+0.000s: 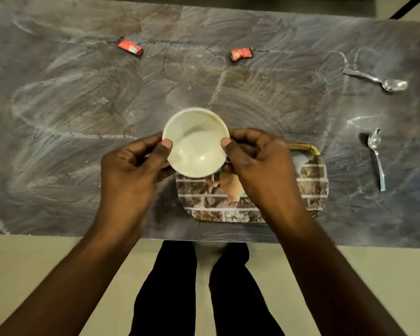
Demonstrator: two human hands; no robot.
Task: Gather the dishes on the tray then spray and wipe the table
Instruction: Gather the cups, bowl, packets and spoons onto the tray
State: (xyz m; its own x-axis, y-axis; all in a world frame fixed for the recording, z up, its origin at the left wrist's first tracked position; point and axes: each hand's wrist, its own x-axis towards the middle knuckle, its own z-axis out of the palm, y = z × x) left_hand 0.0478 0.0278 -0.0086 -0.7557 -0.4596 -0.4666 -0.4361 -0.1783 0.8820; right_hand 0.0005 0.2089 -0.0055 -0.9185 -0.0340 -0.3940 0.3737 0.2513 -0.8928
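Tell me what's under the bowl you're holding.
The bowl, gripped by the left hand and right hand, overlaps the brick-patterned tray's far left corner. A thin metal end pokes out beneath; the rest is covered.

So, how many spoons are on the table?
2. The far spoon lies at the back right; the near spoon lies closer, right of the tray. The bowl, left hand and right hand may hide more.

A grey-brown, stone-patterned tabletop [66,146], streaked with pale swirling smears, fills the upper view. Below its near edge lies a plain cream floor [378,275]. The light is dim and warm, and a dark strip [228,2] runs beyond the far edge.
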